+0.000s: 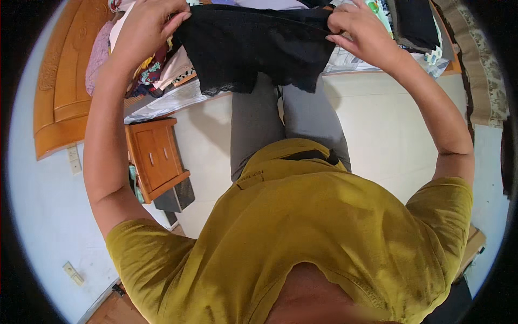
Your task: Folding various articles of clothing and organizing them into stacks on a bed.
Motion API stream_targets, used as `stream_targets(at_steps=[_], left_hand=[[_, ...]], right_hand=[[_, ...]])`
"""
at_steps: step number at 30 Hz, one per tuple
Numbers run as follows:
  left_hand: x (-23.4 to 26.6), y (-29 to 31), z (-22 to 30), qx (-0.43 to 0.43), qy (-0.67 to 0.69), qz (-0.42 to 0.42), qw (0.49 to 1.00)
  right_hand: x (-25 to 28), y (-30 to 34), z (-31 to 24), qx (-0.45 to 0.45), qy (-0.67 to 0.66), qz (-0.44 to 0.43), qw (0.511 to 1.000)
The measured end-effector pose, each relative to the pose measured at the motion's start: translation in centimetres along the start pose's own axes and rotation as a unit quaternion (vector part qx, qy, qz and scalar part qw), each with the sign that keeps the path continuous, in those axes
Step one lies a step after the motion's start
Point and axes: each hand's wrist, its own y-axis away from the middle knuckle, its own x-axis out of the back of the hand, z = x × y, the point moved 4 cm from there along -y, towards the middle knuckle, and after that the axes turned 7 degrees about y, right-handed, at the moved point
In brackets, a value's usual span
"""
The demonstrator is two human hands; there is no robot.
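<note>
A pair of black shorts [253, 46] with lace-trimmed leg hems is stretched out between my two hands, hanging in front of my legs at the bed's edge. My left hand [154, 24] pinches the upper left corner of the waistband between thumb and fingers. At the opposite upper corner, my right hand [359, 32] grips the cloth the same way. Both legs of the shorts hang down, their hems level with my thighs. Part of the waistband's far side lies near the picture's top edge.
Behind the shorts, a bed [162, 105] carries heaped clothes on its left and folded dark clothes [415, 24] on its right. The carved wooden headboard [67, 70] rises at the left. A small wooden cabinet [156, 156] stands below it. A patterned curtain [483, 70] hangs at the right.
</note>
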Motion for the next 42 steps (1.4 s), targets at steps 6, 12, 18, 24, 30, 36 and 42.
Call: stream_targets(at_steps=[6,12,18,24,30,36,42], left_hand=[[2.7,-5.9,3.2,0.042,-0.021,-0.058,0.997],[0.8,-8.8,1.4,0.094,-0.095,-0.015,0.991],[0.5,-8.5,1.3,0.077,-0.108,0.064,0.989],[-8.7,4.4,1.9,0.053,0.003,0.092,0.994],[-21.1,18.1,12.0,0.217,0.192,-0.096,0.952],[-22.0,22.1,14.4,0.243,0.276,0.015,0.930],[-20.5,19.5,14.7,0.228,0.306,0.077,0.921]], right_hand=[[1.9,1.7,2.7,0.010,0.185,0.030,0.982],[4.0,1.0,5.7,0.021,0.239,0.072,0.968],[7.0,1.3,5.9,-0.029,0.300,0.139,0.943],[-1.2,6.6,-1.1,0.017,0.135,0.058,0.989],[-11.0,12.8,-9.1,-0.032,-0.116,-0.167,0.979],[-10.9,12.4,-10.2,-0.066,-0.227,-0.223,0.946],[-11.3,6.9,-13.1,-0.048,-0.203,-0.086,0.974]])
